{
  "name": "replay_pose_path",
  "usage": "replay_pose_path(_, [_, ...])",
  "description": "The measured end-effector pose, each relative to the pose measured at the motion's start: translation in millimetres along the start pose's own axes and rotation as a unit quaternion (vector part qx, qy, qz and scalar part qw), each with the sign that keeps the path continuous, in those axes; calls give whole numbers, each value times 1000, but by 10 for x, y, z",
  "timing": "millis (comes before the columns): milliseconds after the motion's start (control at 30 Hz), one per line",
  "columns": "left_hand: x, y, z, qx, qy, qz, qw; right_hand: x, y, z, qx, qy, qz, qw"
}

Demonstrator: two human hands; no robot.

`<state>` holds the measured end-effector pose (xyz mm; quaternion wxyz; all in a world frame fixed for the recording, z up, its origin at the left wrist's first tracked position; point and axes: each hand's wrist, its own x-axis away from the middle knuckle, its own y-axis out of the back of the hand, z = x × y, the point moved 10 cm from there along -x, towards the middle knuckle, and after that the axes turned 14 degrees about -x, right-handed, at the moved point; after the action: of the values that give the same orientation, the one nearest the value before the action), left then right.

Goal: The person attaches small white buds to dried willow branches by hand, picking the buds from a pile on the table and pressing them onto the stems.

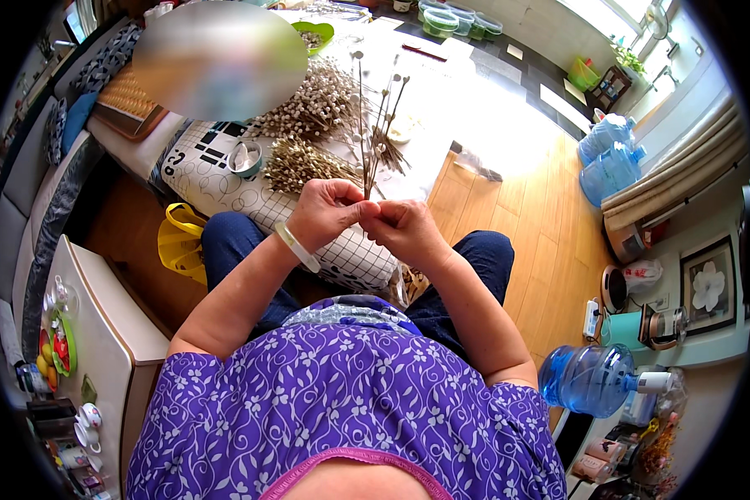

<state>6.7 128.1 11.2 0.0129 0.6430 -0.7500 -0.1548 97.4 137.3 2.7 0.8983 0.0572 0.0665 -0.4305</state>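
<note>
Head view: hands (367, 218) pinching stems (367, 142)

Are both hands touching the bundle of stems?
Touching: the head view shows the left hand and right hand pinched together around the base of the stems.

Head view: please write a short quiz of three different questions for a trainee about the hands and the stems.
1. True or false: both hands hold one bunch of thin stems upright.
2. What lies on the table just beyond the hands? A) heaps of dried stems B) a laptop C) folded towels
3. Fill in: the left wrist wears a pale ____.

Key
1. True: the left hand and the right hand pinch the bunch of stems at its base.
2. A: the heaps of dried stems on the table.
3. Bracelet.
</note>
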Motion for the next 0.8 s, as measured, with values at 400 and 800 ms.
replay_pose_path(400, [29, 68, -77, -127, -25, -43, 991, 47, 54, -39, -19, -39, -15, 999])
replay_pose_path(800, [-26, 30, 8, -39, -24, -22, 999, 41, 38, 203, 105, 44, -33, 993])
